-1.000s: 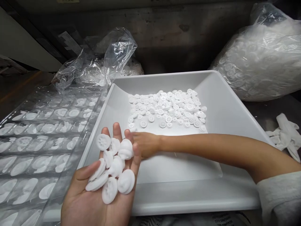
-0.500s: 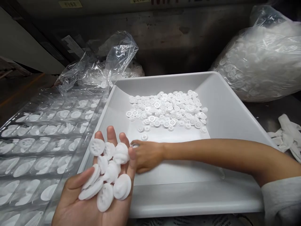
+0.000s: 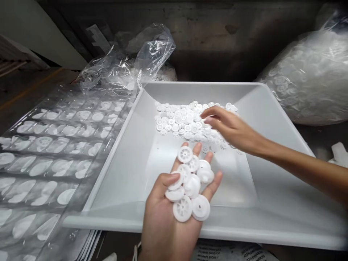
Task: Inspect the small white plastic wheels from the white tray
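Note:
My left hand [image 3: 165,221] is palm up over the front of a white plastic tray [image 3: 122,163], its fingers partly spread. Several small white plastic gears [image 3: 191,186] lie heaped on its palm and fingers, some with spoked faces showing. Farther back, my right hand [image 3: 233,128] hovers at a loose heap of the same gears [image 3: 176,117] on the tray floor. Its fingers are stretched out and slightly bent, with the thumb apart, and no gear shows in them.
On the left, clear compartment trays [image 3: 94,165] hold white parts. A crumpled clear bag [image 3: 154,50] stands behind them. A large clear bag full of white gears [image 3: 320,76] is at the back right, with white cloth [image 3: 339,154] below it.
My left hand has moved right, over the tray, still bearing its gears. My right hand has gone from the tray's front left to the heap farther back. The view has shifted slightly.

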`<action>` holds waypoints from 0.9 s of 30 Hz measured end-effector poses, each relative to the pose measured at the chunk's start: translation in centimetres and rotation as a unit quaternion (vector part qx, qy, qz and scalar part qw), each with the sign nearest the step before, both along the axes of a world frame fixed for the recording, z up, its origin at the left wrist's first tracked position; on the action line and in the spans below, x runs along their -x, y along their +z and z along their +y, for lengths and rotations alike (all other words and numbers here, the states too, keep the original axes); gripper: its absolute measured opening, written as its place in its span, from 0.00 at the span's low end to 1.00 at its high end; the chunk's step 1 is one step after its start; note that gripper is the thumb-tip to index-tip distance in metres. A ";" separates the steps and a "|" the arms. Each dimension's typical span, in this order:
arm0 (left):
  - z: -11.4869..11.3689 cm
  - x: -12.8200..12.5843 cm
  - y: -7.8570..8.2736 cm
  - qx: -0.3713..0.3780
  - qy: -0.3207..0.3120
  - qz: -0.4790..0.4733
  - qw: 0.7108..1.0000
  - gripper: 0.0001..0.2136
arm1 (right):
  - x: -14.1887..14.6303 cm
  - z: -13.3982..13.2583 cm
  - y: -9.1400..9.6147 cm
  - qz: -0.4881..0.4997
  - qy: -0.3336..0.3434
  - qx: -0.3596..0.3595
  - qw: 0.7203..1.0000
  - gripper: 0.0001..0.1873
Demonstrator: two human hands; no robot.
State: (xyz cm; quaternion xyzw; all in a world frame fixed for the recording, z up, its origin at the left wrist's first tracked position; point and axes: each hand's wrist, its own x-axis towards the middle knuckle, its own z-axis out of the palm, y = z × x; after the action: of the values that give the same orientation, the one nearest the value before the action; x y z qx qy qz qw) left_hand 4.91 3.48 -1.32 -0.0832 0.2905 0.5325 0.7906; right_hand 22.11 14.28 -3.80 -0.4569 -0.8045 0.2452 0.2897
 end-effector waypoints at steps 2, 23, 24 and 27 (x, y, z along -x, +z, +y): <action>-0.1 -0.7 -0.3 -0.003 -0.011 -0.026 1.000 0.28 | -1.5 -2.6 2.6 0.027 0.003 0.052 0.998 0.13; -0.4 -1.8 -1.2 -0.053 -0.102 -0.096 0.989 0.29 | -1.0 -6.6 2.4 0.150 -0.030 0.344 0.927 0.11; -0.4 -1.7 -1.2 -0.048 -0.098 -0.096 0.989 0.29 | -1.2 -6.7 2.4 0.141 -0.020 0.349 0.926 0.11; -0.4 -1.5 -1.2 -0.049 -0.105 -0.108 0.987 0.31 | -1.7 -7.2 2.5 0.093 -0.008 0.322 0.942 0.12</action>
State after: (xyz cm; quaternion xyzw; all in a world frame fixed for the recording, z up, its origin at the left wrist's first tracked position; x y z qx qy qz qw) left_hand 6.44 3.03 -2.52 -0.0705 0.1844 0.4485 0.8717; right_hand 23.81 7.06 -1.27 -0.5076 -0.6481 0.5304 0.2023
